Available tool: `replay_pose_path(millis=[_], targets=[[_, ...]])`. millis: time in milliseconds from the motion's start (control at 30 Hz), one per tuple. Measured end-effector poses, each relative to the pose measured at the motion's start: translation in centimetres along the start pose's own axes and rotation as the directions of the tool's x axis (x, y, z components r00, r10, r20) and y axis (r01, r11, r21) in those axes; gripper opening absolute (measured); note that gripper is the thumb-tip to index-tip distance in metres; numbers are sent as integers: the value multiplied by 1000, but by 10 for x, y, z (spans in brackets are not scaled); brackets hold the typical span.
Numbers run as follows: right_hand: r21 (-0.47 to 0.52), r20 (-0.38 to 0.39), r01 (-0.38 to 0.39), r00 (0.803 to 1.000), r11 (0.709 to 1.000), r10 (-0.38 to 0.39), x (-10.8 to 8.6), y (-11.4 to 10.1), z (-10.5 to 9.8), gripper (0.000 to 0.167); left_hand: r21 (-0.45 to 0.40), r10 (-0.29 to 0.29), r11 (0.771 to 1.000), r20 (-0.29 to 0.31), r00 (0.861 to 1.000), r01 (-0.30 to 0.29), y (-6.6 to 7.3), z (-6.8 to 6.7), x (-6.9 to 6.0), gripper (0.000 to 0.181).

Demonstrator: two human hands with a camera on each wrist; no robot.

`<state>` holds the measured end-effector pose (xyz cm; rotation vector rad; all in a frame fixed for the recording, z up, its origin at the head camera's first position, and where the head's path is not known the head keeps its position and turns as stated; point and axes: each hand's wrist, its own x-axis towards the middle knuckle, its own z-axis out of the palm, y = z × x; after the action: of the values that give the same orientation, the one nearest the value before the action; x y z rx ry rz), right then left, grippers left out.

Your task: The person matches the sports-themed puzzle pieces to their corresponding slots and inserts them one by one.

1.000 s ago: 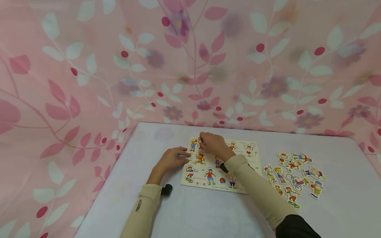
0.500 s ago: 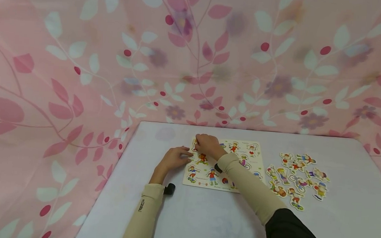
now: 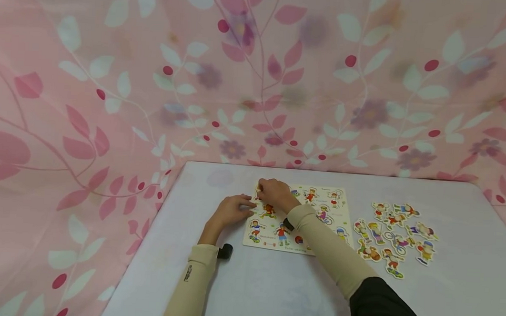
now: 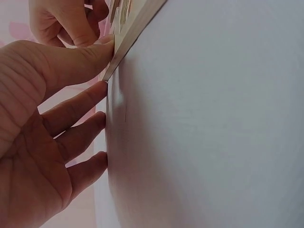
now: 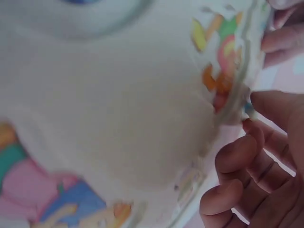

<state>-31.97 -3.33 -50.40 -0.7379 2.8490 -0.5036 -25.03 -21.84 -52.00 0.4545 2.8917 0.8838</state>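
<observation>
A cream wooden puzzle board with colourful pictures of children at sport lies on the table. My left hand is at its left edge; in the left wrist view the thumb presses the edge and the extended fingers touch the tabletop. Over the board's upper left corner, my right hand pinches a small puzzle piece between thumb and index finger. Most of that piece is hidden, and the right wrist view is blurred. I cannot tell whether it sits fully in its recess. My right forearm covers the board's lower right part.
Right of the board, several loose puzzle pieces shaped like children lie in a cluster. They rest on a white-covered table. A pink floral cloth hangs behind the table's far edge.
My right hand has moved a little left, onto the board's upper left corner, and then stays nearly still. My left hand keeps its place at the board's edge.
</observation>
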Motion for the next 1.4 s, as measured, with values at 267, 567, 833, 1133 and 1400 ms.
replay_pose_path(millis=[267, 567, 833, 1133, 1400], targets=[[38, -34, 6, 999, 999, -5, -18, 10, -21, 17, 16, -18, 1000, 11, 1000, 18, 3, 0, 2, 24], [48, -107, 39, 994, 998, -33, -43, 22, -37, 24, 18, -4, 1000, -2, 1000, 4, -2, -1, 2, 24], [50, -181, 59, 982, 997, -49, -75, 26, -49, 25, 13, -4, 1000, -2, 1000, 4, -3, 0, 2, 24], [39, -184, 14, 983, 999, -7, -109, 27, -55, 29, 6, -16, 1000, 3, 1000, 16, -1, 0, 2, 25], [15, -248, 44, 968, 999, -39, -136, 30, -51, 24, -7, -10, 1000, 4, 1000, 10, 1, -1, 1, 25]])
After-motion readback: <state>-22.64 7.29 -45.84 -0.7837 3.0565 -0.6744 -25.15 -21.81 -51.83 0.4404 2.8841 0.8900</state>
